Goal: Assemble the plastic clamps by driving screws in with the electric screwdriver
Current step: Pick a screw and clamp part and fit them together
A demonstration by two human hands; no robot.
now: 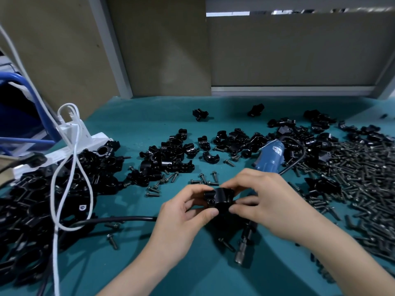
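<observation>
I have both hands on one small glossy black plastic clamp, held just above the teal tabletop in front of me. My left hand pinches its left side, with the thumb underneath and the fingers curled over the top. My right hand grips the right side between thumb and fingertips. A round screw hole on the near-left lug faces me, and I see no screw in it.

I judge the piece to be light and rigid, so it should take a firm pinch without flexing. The shiny finish looks slippery, though, and if it is two halves they could slide apart. I would hold it by the flat sides of the lugs, squeeze the joint closed and keep my fingertips off the hole.

The blue-bodied electric screwdriver lies on the tabletop, running beneath my right hand with its metal nose toward me. A heap of dark metal screws lies to the right. Loose black clamp halves lie beyond my hands.
</observation>
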